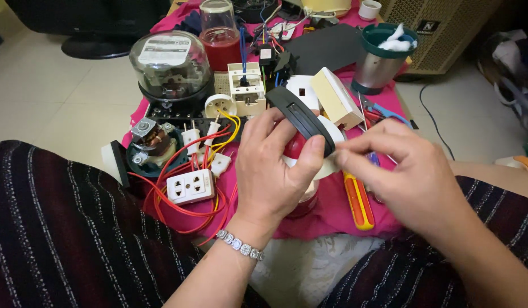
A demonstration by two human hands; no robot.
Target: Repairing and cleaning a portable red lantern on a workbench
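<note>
Between left hand and right hand, black plastic cover.

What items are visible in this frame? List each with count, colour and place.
black oblong part: 1, black, held in left hand
electric meter: 1, clear dome, black base, back left
white socket: 1, white, front left among red wires
motor: 1, metal and copper, left
blender jar: 1, clear and red, back centre
metal cup: 1, steel, green rim, back right
screwdriver: 1, red-yellow handle, under right hand
cloth: 1, pink, beneath everything
left hand: 1, centre
right hand: 1, right, fingertips at the part's end
</note>
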